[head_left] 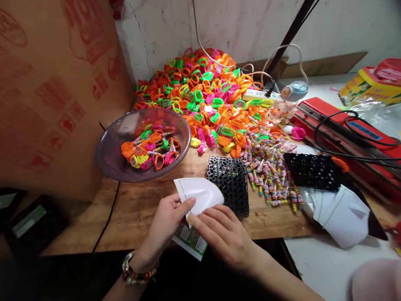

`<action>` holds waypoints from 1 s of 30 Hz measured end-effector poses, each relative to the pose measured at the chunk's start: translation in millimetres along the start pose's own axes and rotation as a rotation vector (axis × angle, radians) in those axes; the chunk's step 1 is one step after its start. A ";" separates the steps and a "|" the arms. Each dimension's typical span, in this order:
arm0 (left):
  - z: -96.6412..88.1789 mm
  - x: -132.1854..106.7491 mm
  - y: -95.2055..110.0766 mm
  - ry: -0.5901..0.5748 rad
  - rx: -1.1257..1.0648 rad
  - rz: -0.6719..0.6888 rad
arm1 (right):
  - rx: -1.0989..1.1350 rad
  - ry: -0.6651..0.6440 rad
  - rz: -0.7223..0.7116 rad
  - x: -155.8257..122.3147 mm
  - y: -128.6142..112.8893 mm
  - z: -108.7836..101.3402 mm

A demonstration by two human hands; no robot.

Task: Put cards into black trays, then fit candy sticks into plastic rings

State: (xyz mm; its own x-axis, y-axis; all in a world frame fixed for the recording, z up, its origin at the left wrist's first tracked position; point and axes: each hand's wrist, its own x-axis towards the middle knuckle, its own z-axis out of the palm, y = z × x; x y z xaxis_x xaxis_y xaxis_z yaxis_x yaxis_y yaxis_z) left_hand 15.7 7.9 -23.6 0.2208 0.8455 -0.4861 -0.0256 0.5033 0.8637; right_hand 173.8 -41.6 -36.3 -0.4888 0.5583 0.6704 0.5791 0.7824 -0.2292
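Note:
My left hand (pixel 163 228) and my right hand (pixel 225 235) meet at the table's front edge, both gripping a small white pouch (pixel 198 195) with a printed green lower end. The pouch's rounded top points away from me. Just behind it lies a black mesh basket (pixel 229 182). A beaded bracelet sits on my left wrist.
A purple bowl (pixel 113 147) with several bright toy watches stands at left. A big heap of orange, green and pink toy watches (pixel 201 89) fills the back. Small candy sticks (pixel 270 170), a second black mesh basket (pixel 311 170), white pouches (pixel 341 213), a red sealer (pixel 348 136), and a cardboard box (pixel 47 85) surround them.

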 end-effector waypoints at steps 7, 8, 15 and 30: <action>-1.8 -11.9 3.6 0.015 0.068 0.001 | 0.058 0.016 0.020 -8.9 -10.2 4.1; -3.0 -13.1 3.0 0.036 0.092 0.015 | 0.078 0.010 0.074 -11.1 -11.7 7.4; -8.2 -17.8 1.2 0.046 0.184 0.038 | 0.042 0.116 0.088 -4.7 -15.7 8.2; -31.7 -5.8 -21.8 0.034 -0.002 -0.108 | 0.431 0.263 0.167 -3.1 -16.1 -28.1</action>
State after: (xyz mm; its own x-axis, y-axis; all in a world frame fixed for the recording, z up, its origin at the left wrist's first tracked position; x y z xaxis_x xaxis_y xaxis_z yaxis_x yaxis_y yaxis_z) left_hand -15.9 -2.3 -43.8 0.1894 0.7921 -0.5803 -0.0057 0.5919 0.8060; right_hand 184.4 -63.8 -14.8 -0.2009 0.6400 0.7417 0.2869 0.7623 -0.5801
